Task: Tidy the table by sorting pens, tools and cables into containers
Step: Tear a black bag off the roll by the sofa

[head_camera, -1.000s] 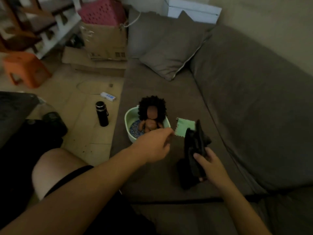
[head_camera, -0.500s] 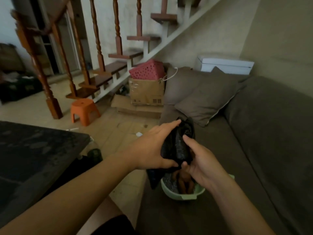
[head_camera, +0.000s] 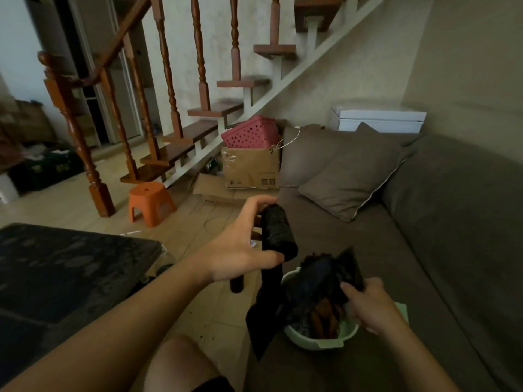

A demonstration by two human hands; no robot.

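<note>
At far left lies a dark, matt, mottled surface (head_camera: pixel 70 264). Behind it, on the tiled floor, stands a small orange moulded-plastic stool (head_camera: pixel 151 202).

In the middle, the left hand (head_camera: pixel 240 250) holds a black roll of thin plastic bags (head_camera: pixel 278 233) in the air. The thumb is at the near end and the spread fingers (head_camera: pixel 260 200) curve over the far end. A loose black sheet (head_camera: pixel 261 315) trails from the roll, limp and creased.

The right hand (head_camera: pixel 368 304) pinches an edge of the sheet with curled fingers. It does so above a pale green round plastic basin (head_camera: pixel 325 342) that rests on a brown-grey fabric sofa (head_camera: pixel 424 250). A brown doll with dark curly hair (head_camera: pixel 325 311) sits in the basin.

The film looks very light, slippery and easy to tear. The roll seems firmer, so gripping its ends is probably best. No pens, tools or cables are visible.
</note>
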